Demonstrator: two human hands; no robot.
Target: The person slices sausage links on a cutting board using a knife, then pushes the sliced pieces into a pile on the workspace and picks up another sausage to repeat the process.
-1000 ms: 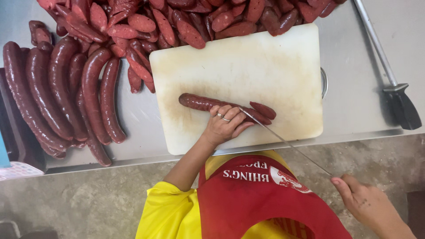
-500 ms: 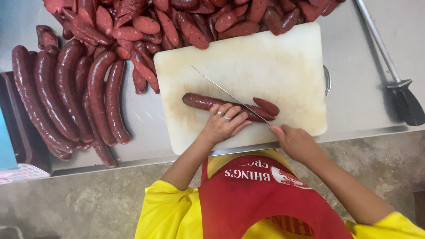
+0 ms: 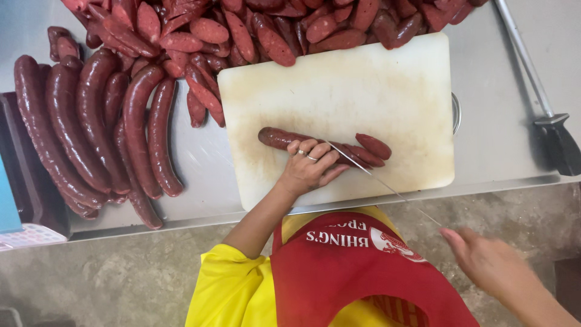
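A: Where does the sausage lie?

B: On the white cutting board, toward its near edge. The left hand presses down on it, fingers curled. Cut slices lie just right of those fingers.

A: And the right hand?

B: Off the board, closed on the handle of a long thin knife; the blade reaches to the cut end.

A: Handling?

B: Likely firm, greasy-skinned, apt to roll. Best pinned mid-length, behind the blade.
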